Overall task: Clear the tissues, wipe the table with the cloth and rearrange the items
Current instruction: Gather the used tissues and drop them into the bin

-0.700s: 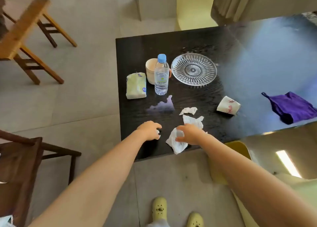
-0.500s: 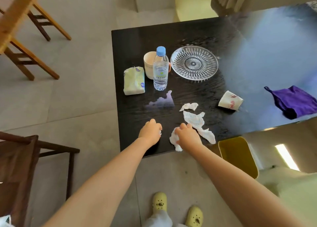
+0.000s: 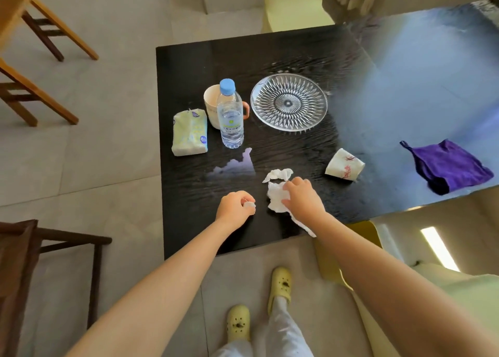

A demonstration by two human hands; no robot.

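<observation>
On the black table (image 3: 189, 65) my left hand (image 3: 235, 207) is closed around a small white tissue scrap (image 3: 249, 205) that peeks out between the fingers. My right hand (image 3: 303, 198) presses on and gathers a crumpled white tissue (image 3: 275, 198), part of which trails under my wrist. Another small crumpled tissue (image 3: 278, 173) lies just beyond it. A purple cloth (image 3: 451, 165) lies at the right edge. A tissue pack (image 3: 190, 132), water bottle (image 3: 229, 115), mug (image 3: 212, 105), glass plate (image 3: 289, 102) and a tipped paper cup (image 3: 344, 164) sit farther back.
A yellow bin (image 3: 328, 265) stands on the floor under the table's near right edge. Wooden chairs stand at the left (image 3: 32, 59) and lower left (image 3: 40, 246). A pale reflection patch (image 3: 235, 165) shows on the tabletop. My yellow clogs (image 3: 237, 323) are below.
My right hand has slid forward over the tissue, bunching it toward the small tissue beyond. My left hand stays closed on its scrap, which shows more between the fingers now.
</observation>
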